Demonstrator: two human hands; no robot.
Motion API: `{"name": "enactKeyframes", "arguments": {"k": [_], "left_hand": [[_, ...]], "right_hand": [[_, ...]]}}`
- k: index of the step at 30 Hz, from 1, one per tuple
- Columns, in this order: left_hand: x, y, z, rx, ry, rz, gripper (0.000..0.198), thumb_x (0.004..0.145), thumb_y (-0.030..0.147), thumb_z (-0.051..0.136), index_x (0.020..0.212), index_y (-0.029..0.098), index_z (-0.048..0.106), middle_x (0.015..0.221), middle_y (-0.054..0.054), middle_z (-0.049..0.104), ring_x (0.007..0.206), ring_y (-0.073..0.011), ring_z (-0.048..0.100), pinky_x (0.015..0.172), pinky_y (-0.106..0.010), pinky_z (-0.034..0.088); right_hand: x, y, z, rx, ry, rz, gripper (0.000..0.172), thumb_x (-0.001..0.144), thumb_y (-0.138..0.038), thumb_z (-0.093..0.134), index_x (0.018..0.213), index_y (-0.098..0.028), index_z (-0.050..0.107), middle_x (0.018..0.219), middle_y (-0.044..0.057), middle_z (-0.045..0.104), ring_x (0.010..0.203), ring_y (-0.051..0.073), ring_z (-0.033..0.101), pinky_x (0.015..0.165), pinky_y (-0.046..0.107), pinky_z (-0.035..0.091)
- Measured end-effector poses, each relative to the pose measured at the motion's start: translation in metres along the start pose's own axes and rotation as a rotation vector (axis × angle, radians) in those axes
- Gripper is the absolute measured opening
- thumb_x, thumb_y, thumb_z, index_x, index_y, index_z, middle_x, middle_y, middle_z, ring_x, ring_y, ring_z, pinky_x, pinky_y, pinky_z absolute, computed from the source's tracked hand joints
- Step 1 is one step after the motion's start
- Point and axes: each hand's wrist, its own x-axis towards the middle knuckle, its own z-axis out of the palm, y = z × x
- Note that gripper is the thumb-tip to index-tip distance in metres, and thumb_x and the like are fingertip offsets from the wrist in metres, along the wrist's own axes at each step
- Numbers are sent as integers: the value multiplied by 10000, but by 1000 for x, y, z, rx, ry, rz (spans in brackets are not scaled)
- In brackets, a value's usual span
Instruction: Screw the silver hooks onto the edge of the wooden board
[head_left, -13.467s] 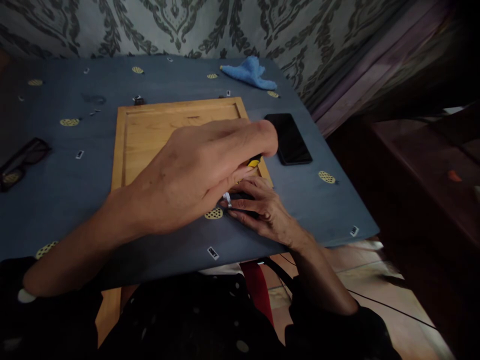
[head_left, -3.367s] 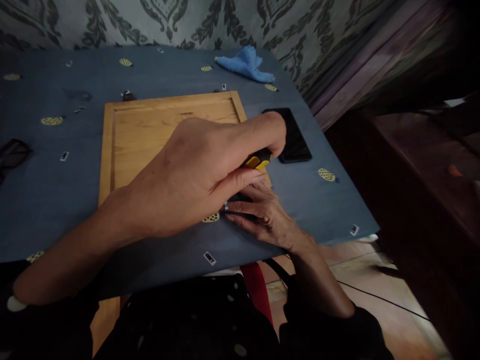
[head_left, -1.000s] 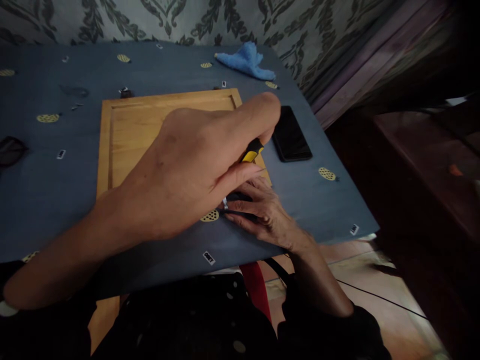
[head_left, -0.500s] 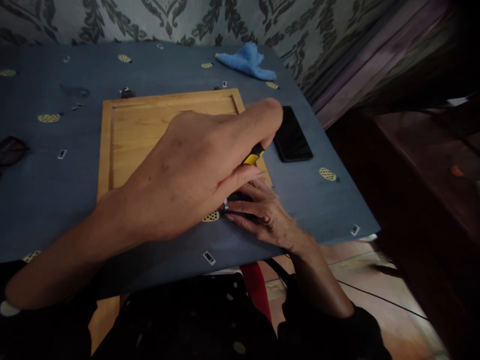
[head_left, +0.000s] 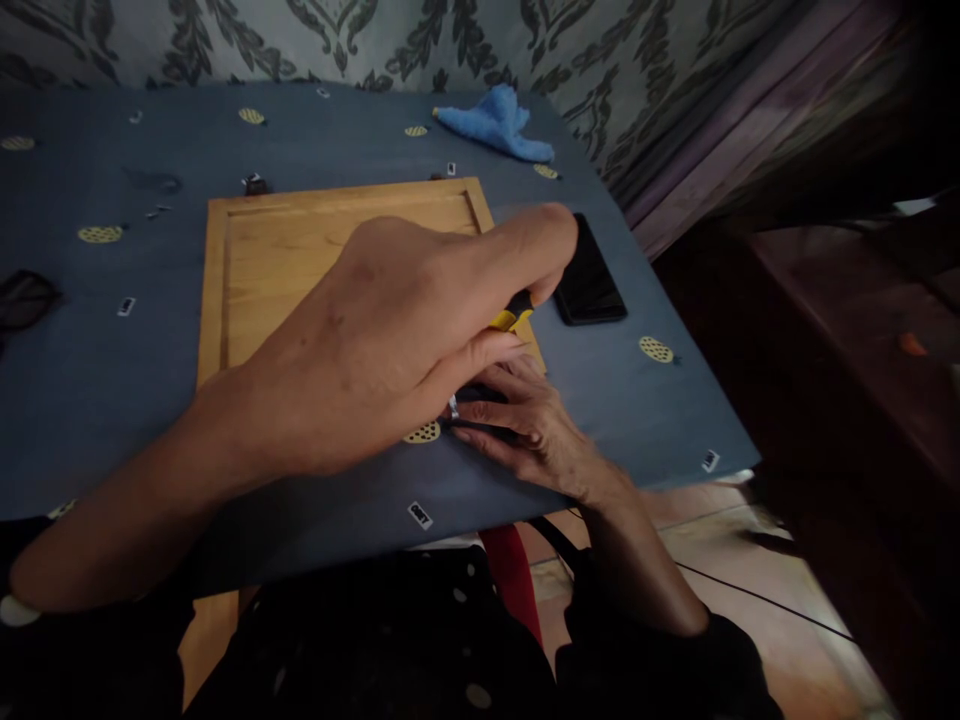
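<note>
My left hand [head_left: 390, 340] is closed around a yellow and black handle [head_left: 513, 312], of which only a short part shows between thumb and fingers. Beneath and to the right of it, my right hand [head_left: 536, 415] presses its fingers on a dark object [head_left: 484, 393] at the table's near side. A small shiny metal piece [head_left: 453, 406] shows by the right fingertips. My left hand covers much of both the dark object and the wooden board [head_left: 277, 255], so the tool's tip is hidden.
A black phone [head_left: 591, 280] lies right of the board, and a blue cloth [head_left: 499, 122] near the back edge. Dark glasses [head_left: 26, 298] are at the far left of the blue table cover [head_left: 142, 400]. A dark piece of furniture [head_left: 847, 300] stands at the right.
My left hand has shifted slightly to the right and its fingers have turned a little around the yellow and black handle. My right hand stays in place.
</note>
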Motion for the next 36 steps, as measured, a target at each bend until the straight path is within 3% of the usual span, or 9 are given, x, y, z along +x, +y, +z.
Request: {"name": "enactKeyframes", "arguments": {"k": [5, 9, 14, 16, 21, 25, 28, 32, 36], "left_hand": [[0, 0, -8, 111, 43, 14, 77, 930, 275, 596, 977, 226, 633, 815, 87, 635, 713, -149, 725, 700, -304, 578], [2, 0, -20, 15, 104, -53, 67, 931, 308, 564, 942, 278, 623, 812, 89, 617, 735, -146, 680, 832, -400, 589], [1, 0, -21, -54, 144, -93, 71, 849, 268, 679, 841, 302, 618, 790, 39, 630, 692, -201, 657, 760, -439, 610], [-1, 3, -18, 16, 150, -131, 19, 876, 299, 671, 877, 300, 652, 808, 70, 646, 720, -190, 685, 757, -412, 608], [-5, 5, -14, 151, 106, -169, 120, 914, 338, 675, 1008, 267, 699, 845, 83, 638, 781, -159, 697, 802, -331, 587], [-5, -1, -10, 178, 97, -106, 114, 957, 340, 653, 1014, 262, 714, 864, 58, 662, 781, -156, 710, 840, -317, 598], [-4, -7, -6, 128, 64, -53, 106, 944, 336, 676, 999, 250, 702, 872, 38, 693, 772, -177, 723, 778, -307, 603], [-3, -10, -5, 125, 72, -23, 125, 917, 336, 702, 992, 236, 702, 807, 44, 675, 728, -167, 699, 729, -288, 577], [-4, -7, -14, 137, 138, -27, 129, 967, 331, 622, 997, 230, 697, 763, 82, 645, 689, -93, 647, 725, -218, 523]], "right_hand": [[-1, 0, 0, -9, -10, 18, 172, 1003, -303, 648, 1131, -243, 747, 1313, 79, 701, 1244, 262, 602, 1017, 492, 481], [-1, 0, -1, 11, -26, 31, 168, 992, -299, 663, 1119, -236, 752, 1340, 84, 688, 1261, 266, 593, 1042, 504, 472], [-1, -1, -2, 17, -35, 37, 172, 988, -283, 668, 1141, -251, 740, 1364, 82, 681, 1284, 266, 585, 1049, 519, 474], [-1, -1, -2, 16, -33, 35, 178, 990, -278, 666, 1151, -248, 737, 1366, 86, 681, 1292, 266, 582, 1056, 524, 470], [-1, -1, -2, 8, -29, 38, 180, 996, -295, 659, 1146, -243, 743, 1373, 92, 682, 1295, 271, 581, 1051, 532, 470], [-1, -1, -2, 38, 2, 34, 168, 990, -282, 668, 1130, -223, 739, 1353, 101, 697, 1306, 270, 586, 1058, 537, 488], [-2, -1, -2, 79, 39, 41, 151, 986, -281, 674, 1116, -232, 735, 1316, 91, 719, 1314, 263, 597, 1068, 548, 503], [-4, 0, 0, 119, 121, 55, 106, 965, -253, 695, 1052, -226, 749, 1222, 93, 759, 1251, 258, 652, 1037, 536, 543], [-1, -6, -6, 100, 272, 102, 116, 954, -190, 670, 995, -232, 770, 1157, 99, 778, 1137, 251, 712, 962, 500, 585]]}}
